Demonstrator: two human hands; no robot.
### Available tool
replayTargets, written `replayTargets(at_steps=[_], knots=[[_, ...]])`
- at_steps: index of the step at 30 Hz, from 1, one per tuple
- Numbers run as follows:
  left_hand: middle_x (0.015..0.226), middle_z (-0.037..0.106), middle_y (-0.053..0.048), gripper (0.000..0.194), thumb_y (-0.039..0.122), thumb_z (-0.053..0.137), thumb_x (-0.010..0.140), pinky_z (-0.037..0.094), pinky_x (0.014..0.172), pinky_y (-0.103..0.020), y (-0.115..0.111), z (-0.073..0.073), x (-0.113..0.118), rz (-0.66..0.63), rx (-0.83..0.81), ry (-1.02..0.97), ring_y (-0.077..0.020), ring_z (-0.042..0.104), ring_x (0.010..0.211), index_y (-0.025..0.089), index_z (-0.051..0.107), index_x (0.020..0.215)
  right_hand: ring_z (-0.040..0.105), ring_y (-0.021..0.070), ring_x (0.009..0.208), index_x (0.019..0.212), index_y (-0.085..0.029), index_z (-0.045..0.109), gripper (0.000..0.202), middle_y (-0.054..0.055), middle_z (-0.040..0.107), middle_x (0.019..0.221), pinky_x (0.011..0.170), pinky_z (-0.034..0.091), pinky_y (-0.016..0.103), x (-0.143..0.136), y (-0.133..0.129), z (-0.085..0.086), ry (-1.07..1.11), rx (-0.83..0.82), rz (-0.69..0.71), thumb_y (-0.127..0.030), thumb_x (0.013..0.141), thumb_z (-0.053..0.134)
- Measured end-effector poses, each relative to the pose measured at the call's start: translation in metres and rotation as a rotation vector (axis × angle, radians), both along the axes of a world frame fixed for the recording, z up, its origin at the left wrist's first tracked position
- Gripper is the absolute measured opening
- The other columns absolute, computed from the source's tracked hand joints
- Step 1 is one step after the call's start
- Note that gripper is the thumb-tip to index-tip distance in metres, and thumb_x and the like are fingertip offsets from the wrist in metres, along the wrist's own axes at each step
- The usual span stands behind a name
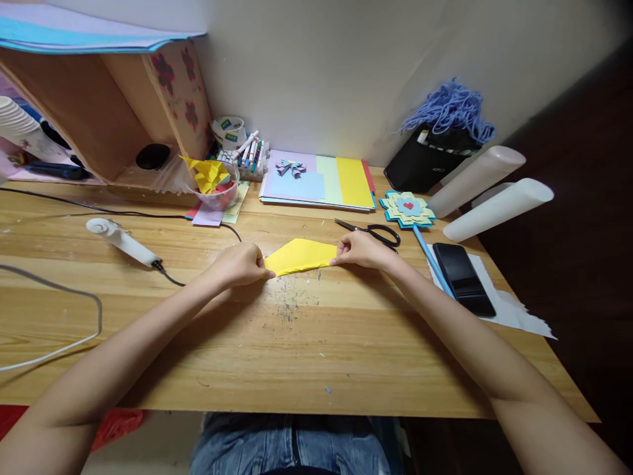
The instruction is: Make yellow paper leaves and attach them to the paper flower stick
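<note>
A folded piece of yellow paper (pixel 302 256) is held just over the wooden table, stretched between my two hands. My left hand (pixel 243 265) pinches its left corner between thumb and fingers. At the opposite end, my right hand (pixel 359 251) grips the right corner the same way. The paper's near edge looks creased and runs almost straight from hand to hand. Black-handled scissors (pixel 380 232) lie right behind my right hand, partly covered by it. Small dark specks and scraps dot the tabletop in front of the paper.
Coloured paper sheets (pixel 321 181) lie at the back. A white glue gun (pixel 123 243) with a cord is on the left, near a tub of paper scraps (pixel 217 191). To the right are a paper flower (pixel 408 208), a dark phone-like object (pixel 462 277) and white rolls (pixel 499 211).
</note>
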State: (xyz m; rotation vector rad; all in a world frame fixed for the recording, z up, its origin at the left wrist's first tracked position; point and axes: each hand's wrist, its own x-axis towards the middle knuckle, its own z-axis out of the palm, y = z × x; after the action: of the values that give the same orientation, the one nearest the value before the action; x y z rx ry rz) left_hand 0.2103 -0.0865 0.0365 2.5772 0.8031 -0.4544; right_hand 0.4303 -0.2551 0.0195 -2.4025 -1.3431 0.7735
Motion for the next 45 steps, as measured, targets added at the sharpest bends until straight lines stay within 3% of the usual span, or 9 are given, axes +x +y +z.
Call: replayTargets(at_steps=[12, 18, 27, 30, 33, 36, 40, 45], knots=[[0.063, 0.065, -0.006, 0.031, 0.051, 0.060, 0.060, 0.028, 0.049, -0.026, 0.018, 0.009, -0.007, -0.114, 0.037, 0.087, -0.0172, 0.053, 0.054, 0.020, 0.065, 0.061, 0.050, 0.0116, 0.054, 0.059, -0.017, 0.058, 0.036, -0.001, 0.061, 0.058, 0.047, 0.031, 0.022, 0.018, -0.012, -0.004, -0.047, -0.025, -0.022, -0.051, 0.053, 0.071], [0.074, 0.068, -0.008, 0.033, 0.049, 0.060, 0.060, 0.030, 0.050, -0.025, 0.020, 0.017, -0.009, -0.164, 0.038, 0.151, -0.0181, 0.055, 0.060, 0.019, 0.067, 0.069, 0.051, 0.0129, 0.055, 0.059, -0.018, 0.059, 0.038, 0.000, 0.062, 0.059, 0.048, 0.031, 0.023, 0.023, -0.015, -0.004, -0.050, -0.039, -0.015, -0.053, 0.053, 0.070], [0.070, 0.067, -0.006, 0.027, 0.045, 0.063, 0.058, 0.029, 0.049, -0.025, 0.029, 0.020, -0.011, -0.187, 0.041, 0.163, -0.0183, 0.055, 0.061, 0.019, 0.068, 0.065, 0.054, 0.0133, 0.056, 0.066, -0.017, 0.062, 0.024, 0.001, 0.064, 0.063, 0.048, 0.034, 0.023, 0.028, -0.018, 0.001, 0.023, -0.051, 0.028, -0.039, 0.059, 0.070], [0.068, 0.067, -0.006, 0.028, 0.045, 0.062, 0.059, 0.029, 0.049, -0.024, 0.030, 0.019, -0.012, -0.201, 0.018, 0.154, -0.0171, 0.054, 0.060, 0.019, 0.068, 0.065, 0.058, 0.0148, 0.065, 0.073, -0.017, 0.062, 0.014, 0.002, 0.065, 0.072, 0.057, 0.041, 0.024, 0.011, -0.019, 0.010, 0.016, 0.092, 0.125, -0.027, 0.064, 0.067], [0.068, 0.067, -0.005, 0.029, 0.045, 0.060, 0.061, 0.029, 0.049, -0.024, 0.030, 0.019, -0.013, -0.221, -0.007, 0.148, -0.0165, 0.054, 0.058, 0.018, 0.067, 0.065, 0.057, 0.0172, 0.079, 0.082, -0.017, 0.061, 0.008, 0.005, 0.063, 0.083, 0.069, 0.043, 0.028, -0.022, -0.018, 0.015, -0.156, 0.369, 0.280, -0.022, 0.076, 0.058], [0.068, 0.067, -0.006, 0.028, 0.044, 0.060, 0.062, 0.030, 0.049, -0.024, 0.030, 0.019, -0.012, -0.236, -0.012, 0.146, -0.0165, 0.054, 0.059, 0.017, 0.067, 0.065, 0.055, 0.0176, 0.091, 0.098, -0.016, 0.059, 0.018, 0.009, 0.061, 0.097, 0.076, 0.044, 0.030, -0.053, -0.014, 0.008, -0.217, 0.541, 0.463, -0.019, 0.084, 0.049], [0.070, 0.067, -0.005, 0.026, 0.042, 0.060, 0.062, 0.030, 0.050, -0.024, 0.033, 0.017, -0.012, -0.262, -0.014, 0.158, -0.0165, 0.055, 0.060, 0.018, 0.068, 0.069, 0.056, 0.0176, 0.086, 0.104, -0.013, 0.059, 0.025, 0.011, 0.064, 0.096, 0.071, 0.045, 0.030, -0.068, -0.009, -0.014, -0.394, 0.577, 0.632, -0.014, 0.090, 0.038], [0.075, 0.069, -0.005, 0.022, 0.037, 0.062, 0.059, 0.031, 0.052, -0.023, 0.037, 0.013, -0.013, -0.292, -0.035, 0.162, -0.0160, 0.056, 0.063, 0.019, 0.068, 0.071, 0.055, 0.0166, 0.080, 0.102, -0.012, 0.060, 0.026, 0.009, 0.065, 0.090, 0.066, 0.045, 0.028, -0.063, -0.010, -0.028, -0.520, 0.624, 0.644, -0.013, 0.092, 0.036]])
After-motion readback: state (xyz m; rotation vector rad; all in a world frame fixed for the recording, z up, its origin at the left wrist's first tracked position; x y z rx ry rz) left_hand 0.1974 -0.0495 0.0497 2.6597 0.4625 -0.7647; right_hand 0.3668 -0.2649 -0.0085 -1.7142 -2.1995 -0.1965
